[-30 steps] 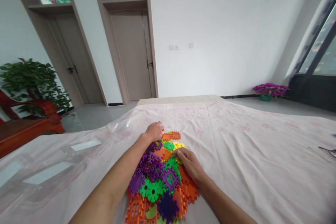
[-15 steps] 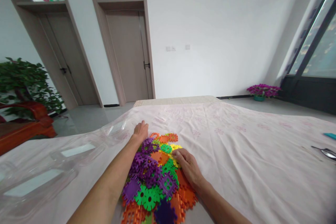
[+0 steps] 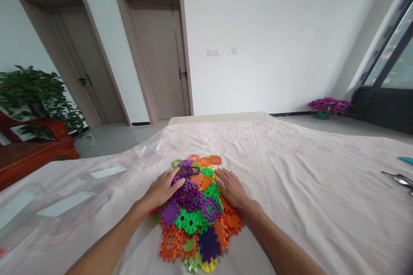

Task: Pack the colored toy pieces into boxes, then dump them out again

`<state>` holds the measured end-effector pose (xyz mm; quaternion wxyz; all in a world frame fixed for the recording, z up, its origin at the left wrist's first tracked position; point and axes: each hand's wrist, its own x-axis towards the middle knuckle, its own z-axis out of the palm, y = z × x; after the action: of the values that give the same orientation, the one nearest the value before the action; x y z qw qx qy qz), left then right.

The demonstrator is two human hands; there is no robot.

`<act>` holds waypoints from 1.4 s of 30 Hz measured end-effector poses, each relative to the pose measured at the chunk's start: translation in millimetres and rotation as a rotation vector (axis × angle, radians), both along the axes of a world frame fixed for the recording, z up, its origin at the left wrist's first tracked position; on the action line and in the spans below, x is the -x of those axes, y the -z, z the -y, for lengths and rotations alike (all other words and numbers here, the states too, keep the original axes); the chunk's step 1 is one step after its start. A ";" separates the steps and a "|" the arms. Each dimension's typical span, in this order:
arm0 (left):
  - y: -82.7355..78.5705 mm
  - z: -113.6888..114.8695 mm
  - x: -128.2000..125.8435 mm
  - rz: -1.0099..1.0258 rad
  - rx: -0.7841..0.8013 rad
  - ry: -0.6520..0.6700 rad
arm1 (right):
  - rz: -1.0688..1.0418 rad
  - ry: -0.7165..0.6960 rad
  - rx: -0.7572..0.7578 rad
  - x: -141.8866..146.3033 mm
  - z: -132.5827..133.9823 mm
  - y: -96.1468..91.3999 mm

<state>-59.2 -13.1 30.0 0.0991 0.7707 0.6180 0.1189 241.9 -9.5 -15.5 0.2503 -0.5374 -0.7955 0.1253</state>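
A heap of plastic interlocking building pieces [image 3: 190, 197] lies on the cloth in front of me, in purple, green, orange, yellow and dark blue. Some pieces are square with notched edges, others are round like flowers or gears. My left hand [image 3: 163, 187] rests against the heap's left side, fingers stretched out and thumb lying over purple pieces. On the opposite side my right hand [image 3: 232, 189] lies with fingers extended along the edge, near the yellow and green pieces. Neither hand grips a piece.
Clear plastic containers [image 3: 74, 219] with pale labels stand to the left on the pink-flowered cloth [image 3: 290, 189]. At the far right lie scissors or a similar dark-handled metal tool [image 3: 400, 180] and a teal object [image 3: 405, 160]. A red wooden chair [image 3: 38, 146] is beyond the left edge.
My left hand has drawn back from the heap's far left end to its left side. My right hand has flattened along the right side. The view has tilted slightly down.
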 end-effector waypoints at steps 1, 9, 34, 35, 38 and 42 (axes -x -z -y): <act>2.0 12.6 3.7 0.034 0.045 0.027 | -0.021 -0.039 0.002 3.2 1.9 -1.5; 20.3 68.2 -27.0 0.155 -0.112 -0.054 | -0.228 -0.028 0.108 51.1 16.6 -27.8; 27.6 130.4 3.8 0.171 0.027 0.264 | 0.160 -0.404 0.468 -58.6 58.8 -53.6; 33.3 134.7 -1.3 0.146 -0.005 0.243 | 0.195 -0.380 0.434 -57.4 62.4 -46.3; 40.2 129.7 -18.0 0.144 -0.127 0.190 | 0.189 -0.409 0.276 -42.2 64.9 -33.2; 32.3 100.0 -28.6 0.213 -0.266 0.170 | 0.125 -0.407 0.123 -15.7 54.9 -30.5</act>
<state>-30.6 -113.1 -2.3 0.0710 0.8097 0.5154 0.2715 257.6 -64.3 15.1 0.1365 -0.3866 -0.8925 0.1880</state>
